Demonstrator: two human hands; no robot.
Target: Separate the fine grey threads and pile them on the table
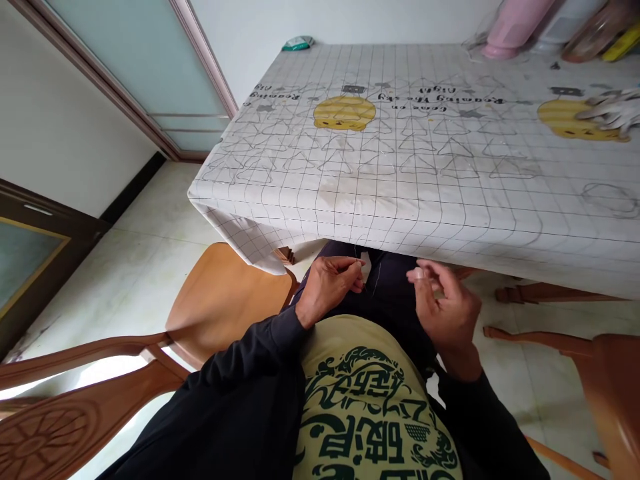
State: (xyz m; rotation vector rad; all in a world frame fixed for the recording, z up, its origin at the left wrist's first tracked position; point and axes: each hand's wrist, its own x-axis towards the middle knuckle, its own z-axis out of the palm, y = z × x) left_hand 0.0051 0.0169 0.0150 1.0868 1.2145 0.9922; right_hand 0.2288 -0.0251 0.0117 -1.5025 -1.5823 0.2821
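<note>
My left hand (333,283) is closed in a pinch over my lap, just below the table's front edge. A thin dark wire or thread (356,250) rises from between its fingertips, and a fine strand trails down beside them. To the right, my right hand (445,300) is raised with thumb and index finger bent toward each other; whether something small lies between them is too fine to see. The two hands are apart. On the checked tablecloth (300,200) lie rows of thin wire shapes (417,158), many like triangles or stars.
A loose wire coil (610,200) and a whitish glove (617,110) lie on the table's right side. Bottles (517,27) stand at the back right, a green packet (299,43) at the back left. Wooden chairs (227,300) flank me.
</note>
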